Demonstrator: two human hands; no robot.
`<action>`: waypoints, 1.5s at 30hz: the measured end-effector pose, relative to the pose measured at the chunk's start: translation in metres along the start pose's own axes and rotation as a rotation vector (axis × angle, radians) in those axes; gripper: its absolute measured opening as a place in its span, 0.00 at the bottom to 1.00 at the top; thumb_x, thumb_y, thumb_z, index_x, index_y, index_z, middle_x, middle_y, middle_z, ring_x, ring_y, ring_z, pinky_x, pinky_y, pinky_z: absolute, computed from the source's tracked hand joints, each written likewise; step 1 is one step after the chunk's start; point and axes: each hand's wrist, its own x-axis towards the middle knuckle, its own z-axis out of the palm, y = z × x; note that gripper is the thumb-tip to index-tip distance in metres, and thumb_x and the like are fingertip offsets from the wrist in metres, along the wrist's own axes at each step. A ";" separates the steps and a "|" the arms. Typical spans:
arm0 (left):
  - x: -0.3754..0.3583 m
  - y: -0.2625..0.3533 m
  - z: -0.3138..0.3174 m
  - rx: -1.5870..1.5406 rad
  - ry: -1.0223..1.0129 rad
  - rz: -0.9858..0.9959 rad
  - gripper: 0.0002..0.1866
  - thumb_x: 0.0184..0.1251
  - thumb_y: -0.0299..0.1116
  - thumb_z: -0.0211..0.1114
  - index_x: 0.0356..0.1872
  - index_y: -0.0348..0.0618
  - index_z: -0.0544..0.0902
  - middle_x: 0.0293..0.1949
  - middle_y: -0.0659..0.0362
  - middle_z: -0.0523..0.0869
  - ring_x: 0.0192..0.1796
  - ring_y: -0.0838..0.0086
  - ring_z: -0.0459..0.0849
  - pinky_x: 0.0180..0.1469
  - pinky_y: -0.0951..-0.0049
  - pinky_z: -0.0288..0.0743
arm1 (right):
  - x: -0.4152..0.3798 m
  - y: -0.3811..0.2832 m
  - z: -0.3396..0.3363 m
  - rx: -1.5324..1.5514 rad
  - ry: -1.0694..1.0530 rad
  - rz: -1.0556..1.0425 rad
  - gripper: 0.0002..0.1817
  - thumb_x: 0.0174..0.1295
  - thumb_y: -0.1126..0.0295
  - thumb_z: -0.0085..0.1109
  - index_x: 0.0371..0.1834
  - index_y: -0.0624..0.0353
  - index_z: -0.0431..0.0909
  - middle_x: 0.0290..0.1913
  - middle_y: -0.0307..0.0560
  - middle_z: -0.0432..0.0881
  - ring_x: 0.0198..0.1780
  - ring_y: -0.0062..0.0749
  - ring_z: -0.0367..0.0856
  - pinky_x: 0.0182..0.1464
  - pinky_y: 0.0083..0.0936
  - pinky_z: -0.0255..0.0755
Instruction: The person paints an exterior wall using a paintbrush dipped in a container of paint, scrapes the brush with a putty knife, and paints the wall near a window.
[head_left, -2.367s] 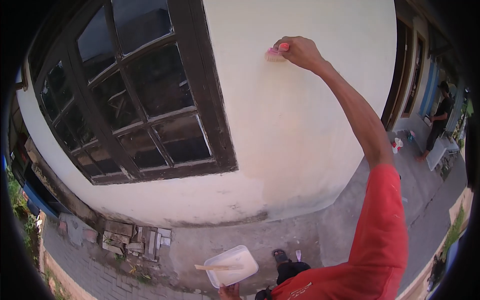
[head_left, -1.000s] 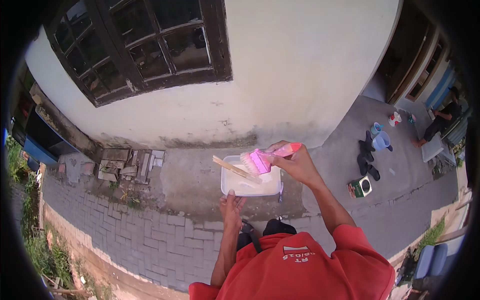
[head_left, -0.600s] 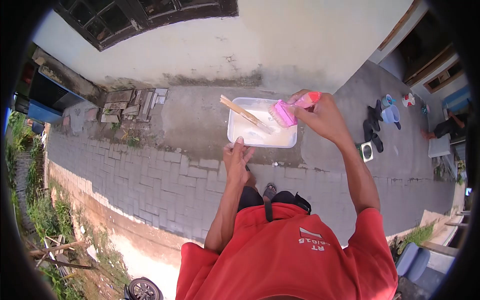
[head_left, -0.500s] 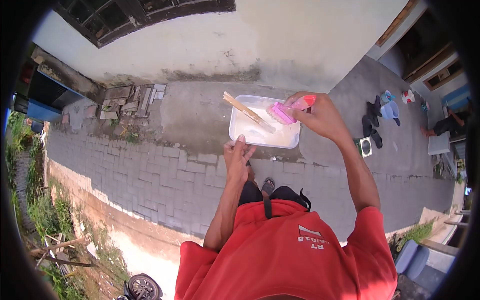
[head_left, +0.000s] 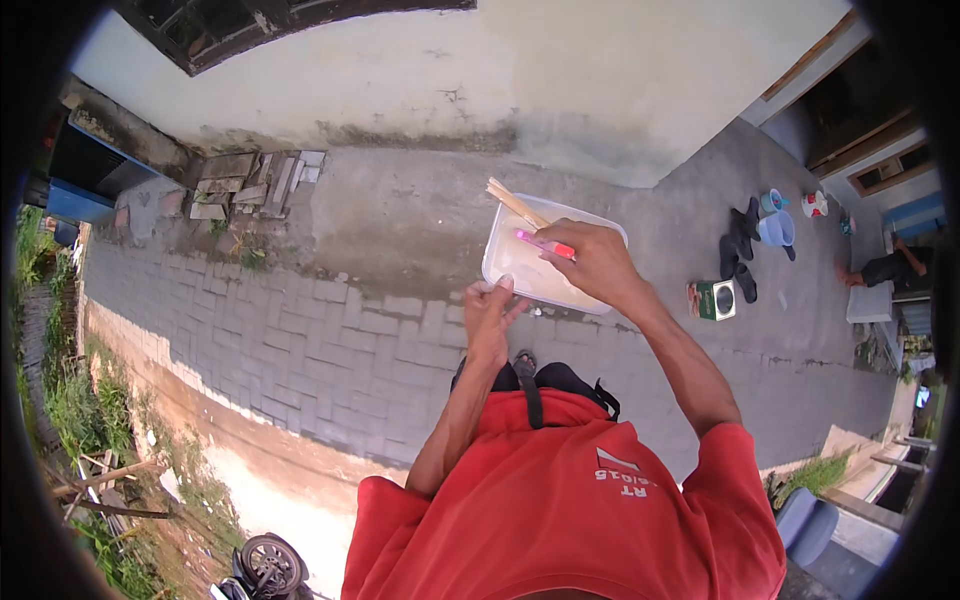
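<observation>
A clear plastic tub [head_left: 570,296] with whitish liquid is in front of me, held at its near left edge by my left hand [head_left: 487,312], thumb on the rim. A wooden stick [head_left: 518,207] leans over the tub's far left rim. My right hand [head_left: 590,258] is over the tub, closed round a pink and red brush [head_left: 548,243]. The brush is tilted inside the tub, its bristles not clearly visible.
A stained white wall [head_left: 400,80] stands ahead. Wooden boards [head_left: 255,185] lie at the left. At the right are a green tin [head_left: 716,300], dark footwear [head_left: 740,240], a blue bucket [head_left: 776,228] and a seated person [head_left: 895,264]. A motorbike [head_left: 272,565] is at lower left.
My right hand has moved left and down with the brush, which is now lower in the tub. The tub, stick and my left hand appear slightly further right.
</observation>
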 end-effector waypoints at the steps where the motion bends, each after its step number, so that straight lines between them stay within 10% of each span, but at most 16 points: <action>1: 0.007 -0.001 0.001 -0.005 0.005 -0.001 0.24 0.70 0.43 0.71 0.53 0.39 0.69 0.50 0.51 0.83 0.52 0.67 0.86 0.55 0.58 0.84 | 0.008 0.003 0.003 -0.035 -0.031 -0.040 0.13 0.58 0.70 0.67 0.47 0.53 0.89 0.47 0.45 0.89 0.42 0.47 0.87 0.46 0.36 0.79; 8: 0.061 0.028 0.017 -0.015 0.028 -0.053 0.24 0.69 0.40 0.72 0.50 0.42 0.66 0.48 0.53 0.80 0.52 0.70 0.83 0.55 0.60 0.85 | 0.062 0.023 -0.014 -0.032 -0.330 0.137 0.14 0.56 0.71 0.70 0.47 0.52 0.89 0.47 0.44 0.90 0.43 0.45 0.87 0.44 0.32 0.78; 17: 0.132 0.058 0.025 0.081 0.059 -0.044 0.23 0.71 0.42 0.71 0.50 0.41 0.66 0.50 0.52 0.80 0.54 0.66 0.83 0.58 0.58 0.84 | 0.117 0.047 -0.003 0.203 -0.049 0.205 0.11 0.60 0.68 0.68 0.43 0.60 0.89 0.42 0.49 0.90 0.38 0.44 0.88 0.42 0.34 0.77; 30: 0.219 0.100 0.074 0.107 0.039 -0.035 0.22 0.74 0.47 0.65 0.53 0.39 0.72 0.49 0.53 0.83 0.52 0.67 0.85 0.56 0.62 0.84 | 0.163 0.159 -0.019 1.765 0.376 0.816 0.08 0.67 0.65 0.66 0.43 0.56 0.81 0.33 0.40 0.85 0.33 0.28 0.85 0.31 0.24 0.77; 39: 0.290 0.111 0.120 0.019 -0.038 -0.034 0.30 0.76 0.51 0.58 0.66 0.37 0.70 0.57 0.47 0.80 0.59 0.56 0.82 0.62 0.53 0.79 | 0.266 0.211 -0.124 2.012 0.425 0.439 0.07 0.71 0.66 0.62 0.48 0.53 0.80 0.37 0.38 0.86 0.37 0.26 0.85 0.34 0.27 0.77; 45: 0.314 0.104 0.125 -0.064 0.048 0.008 0.30 0.74 0.51 0.61 0.64 0.37 0.70 0.55 0.48 0.80 0.57 0.56 0.82 0.60 0.54 0.81 | 0.348 0.208 -0.270 1.209 0.898 -0.042 0.15 0.69 0.65 0.66 0.53 0.62 0.77 0.41 0.43 0.85 0.41 0.27 0.85 0.38 0.29 0.83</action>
